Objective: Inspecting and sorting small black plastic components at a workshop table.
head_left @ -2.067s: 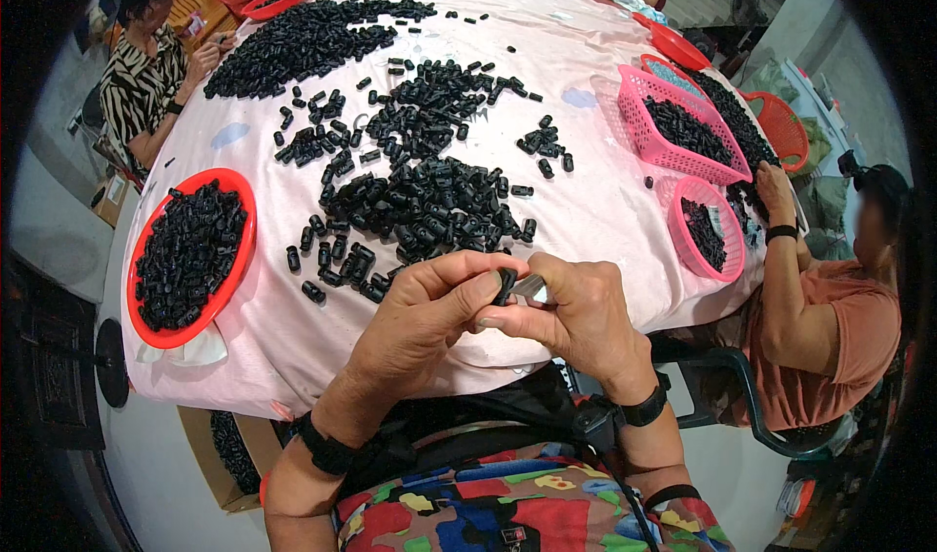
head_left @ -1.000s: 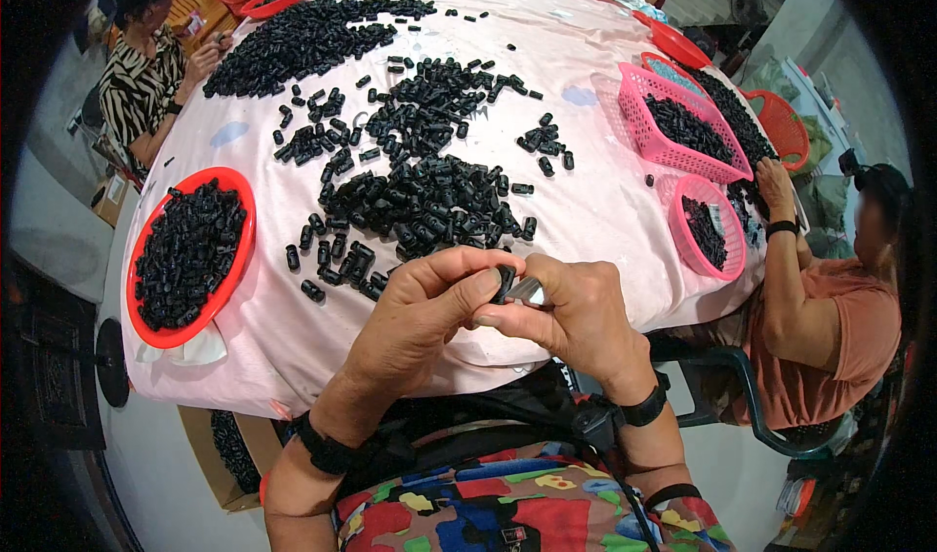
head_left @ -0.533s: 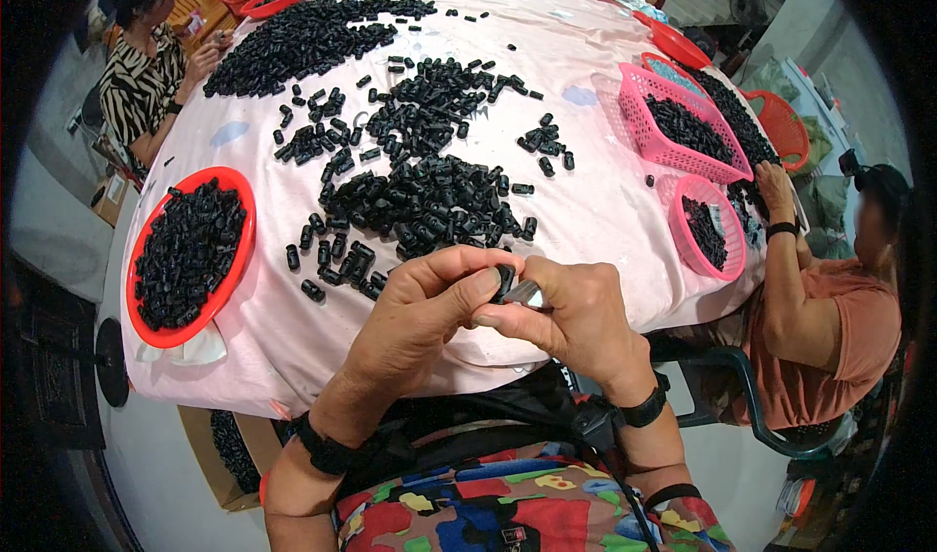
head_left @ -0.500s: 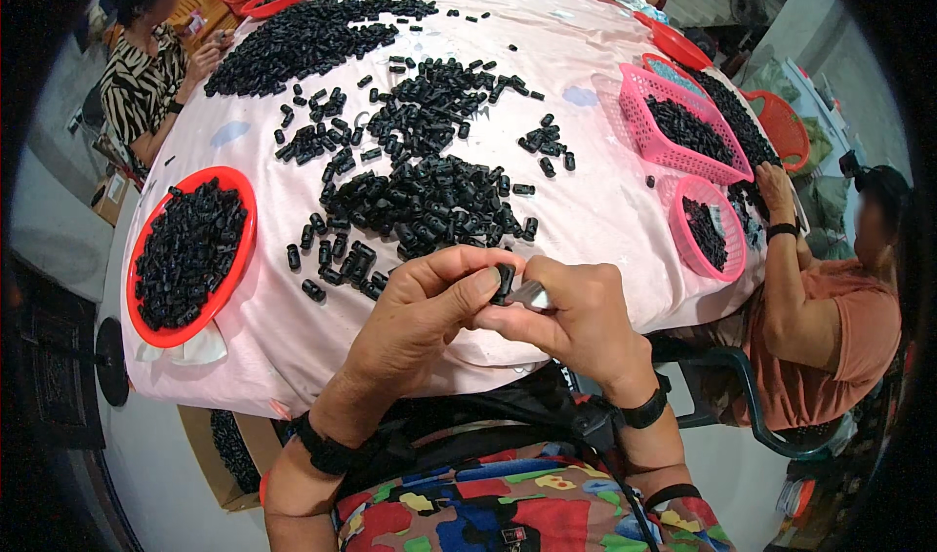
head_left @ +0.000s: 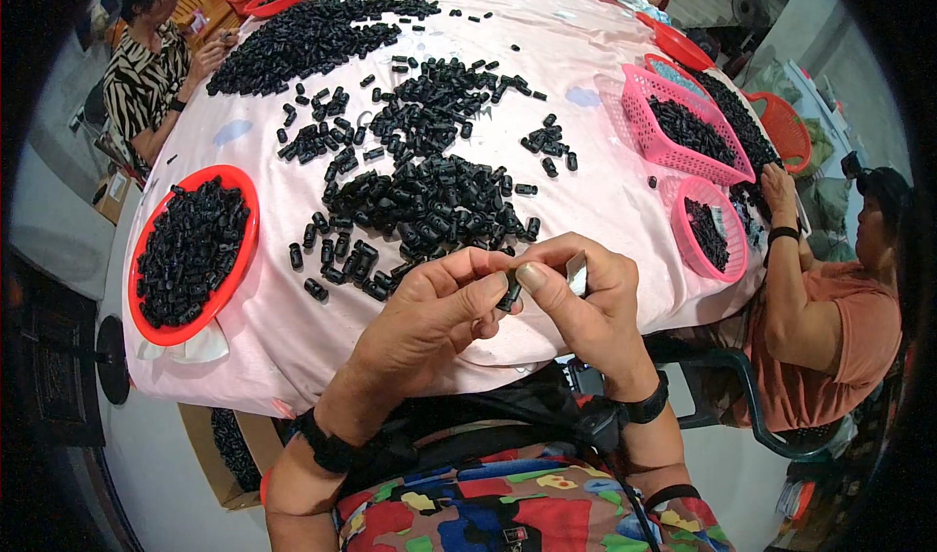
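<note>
Just in front of the table's near edge, both of my hands meet around one small black barrel-shaped plastic part (head_left: 509,294). My left hand (head_left: 429,308) is closed, pinching the part between thumb and fingers. My right hand (head_left: 590,303) is closed too, its thumb tip against the part. A flat silvery tool (head_left: 577,273) is tucked in the right hand's fingers, pointing away from the part; most of it is hidden. Right beyond my hands spreads a loose heap of similar black parts (head_left: 420,201).
A red basin (head_left: 252,245) full of black parts stands at left. On the right are a pink rectangular basket (head_left: 639,127) and a round pink basket (head_left: 734,262), both holding black pieces. One person (head_left: 820,308) works at right, another (head_left: 146,83) at far left. A larger black pile (head_left: 303,44) lies farther back.
My right hand has turned, bringing its thumb onto the black part. The silvery tool has swung away from the part and up among the fingers. The left hand keeps its pinch.
</note>
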Available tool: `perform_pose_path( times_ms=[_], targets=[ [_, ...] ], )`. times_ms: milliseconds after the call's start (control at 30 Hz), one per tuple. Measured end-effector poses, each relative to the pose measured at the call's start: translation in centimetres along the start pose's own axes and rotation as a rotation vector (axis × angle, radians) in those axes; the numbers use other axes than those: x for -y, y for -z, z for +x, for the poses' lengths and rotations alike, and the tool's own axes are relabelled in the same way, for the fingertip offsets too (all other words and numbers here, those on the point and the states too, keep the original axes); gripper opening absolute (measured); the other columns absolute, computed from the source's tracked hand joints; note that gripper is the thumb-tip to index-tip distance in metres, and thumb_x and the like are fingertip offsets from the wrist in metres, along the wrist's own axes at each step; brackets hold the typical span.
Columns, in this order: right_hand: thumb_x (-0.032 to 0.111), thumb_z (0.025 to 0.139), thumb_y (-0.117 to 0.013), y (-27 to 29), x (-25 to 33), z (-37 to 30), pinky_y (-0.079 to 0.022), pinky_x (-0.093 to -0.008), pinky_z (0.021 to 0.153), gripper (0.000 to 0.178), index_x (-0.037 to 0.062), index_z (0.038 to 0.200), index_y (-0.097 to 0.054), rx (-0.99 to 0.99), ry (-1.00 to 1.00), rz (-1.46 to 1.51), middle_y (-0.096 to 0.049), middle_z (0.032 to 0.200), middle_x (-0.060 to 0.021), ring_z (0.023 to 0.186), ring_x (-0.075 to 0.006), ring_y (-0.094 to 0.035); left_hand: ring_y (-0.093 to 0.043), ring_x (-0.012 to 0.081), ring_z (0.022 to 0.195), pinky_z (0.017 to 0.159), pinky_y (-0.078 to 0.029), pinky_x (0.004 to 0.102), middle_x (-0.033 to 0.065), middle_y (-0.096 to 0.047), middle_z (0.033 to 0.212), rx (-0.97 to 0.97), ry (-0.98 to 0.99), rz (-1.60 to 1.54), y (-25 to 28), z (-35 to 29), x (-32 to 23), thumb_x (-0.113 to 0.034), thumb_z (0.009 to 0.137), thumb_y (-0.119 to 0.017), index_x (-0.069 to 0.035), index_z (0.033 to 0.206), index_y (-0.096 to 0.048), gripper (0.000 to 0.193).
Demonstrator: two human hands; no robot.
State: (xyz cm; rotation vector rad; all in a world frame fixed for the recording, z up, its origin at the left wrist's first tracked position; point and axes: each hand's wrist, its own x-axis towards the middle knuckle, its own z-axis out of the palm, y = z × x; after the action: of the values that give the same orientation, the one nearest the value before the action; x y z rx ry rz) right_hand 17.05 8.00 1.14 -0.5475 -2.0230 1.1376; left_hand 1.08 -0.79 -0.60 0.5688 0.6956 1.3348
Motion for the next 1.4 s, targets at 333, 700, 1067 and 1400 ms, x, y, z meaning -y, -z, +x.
perform_pose_path(
  times_ms=[333, 700, 1067, 1400],
  targets=[
    [0.011, 0.083, -0.065, -0.8, -0.2, -0.2, -0.043, -0.0205, 0.059, 0.012, -0.0008, 0.084, -0.065, -0.088, -0.071, 0.007, -0.064, 0.072, -0.0034, 0.065, -0.0063, -0.056, -0.046, 0.0016, 0.067, 0.060, -0.039, 0.0143, 0.0000, -0.057, 0.087, -0.004, 0.038, -0.013, 0.3, 0.2, 0.3, -0.017, 0.090, -0.060, -0.001, 0.113, -0.055, 0.029],
    [0.017, 0.086, -0.064, -0.8, -0.5, -0.2, -0.033, -0.0197, 0.055, 0.019, -0.0001, 0.078, -0.062, -0.233, -0.054, -0.057, -0.052, 0.062, 0.0035, 0.060, -0.0034, -0.043, -0.051, 0.0113, 0.067, 0.060, -0.042, 0.0243, 0.0027, -0.059, 0.080, -0.518, -0.719, -0.316, 9.9, -2.3, -8.0, -0.015, 0.092, -0.055, -0.004, 0.094, -0.060, 0.013],
    [0.019, 0.086, -0.064, -0.8, -0.5, -0.1, -0.030, -0.0201, 0.049, 0.021, 0.0005, 0.077, -0.062, -0.155, -0.063, -0.083, -0.052, 0.060, 0.0025, 0.055, -0.0032, -0.042, -0.053, 0.0139, 0.070, 0.061, -0.044, 0.0280, 0.0101, -0.061, 0.090, -0.583, -0.895, -0.396, 13.8, -8.0, -12.5, -0.020, 0.093, -0.050, 0.005, 0.107, -0.054, 0.029],
    [0.017, 0.086, -0.064, -0.4, -0.5, 0.0, -0.033, -0.0202, 0.048, 0.019, -0.0004, 0.079, -0.062, -0.145, -0.042, -0.047, -0.055, 0.060, 0.0017, 0.055, -0.0031, -0.044, -0.061, 0.0196, 0.061, 0.058, -0.045, 0.0306, 0.0109, -0.065, 0.071, -0.683, 0.055, 1.468, 9.9, -5.6, -8.4, -0.016, 0.063, -0.077, -0.001, 0.075, -0.065, 0.023]
  ],
)
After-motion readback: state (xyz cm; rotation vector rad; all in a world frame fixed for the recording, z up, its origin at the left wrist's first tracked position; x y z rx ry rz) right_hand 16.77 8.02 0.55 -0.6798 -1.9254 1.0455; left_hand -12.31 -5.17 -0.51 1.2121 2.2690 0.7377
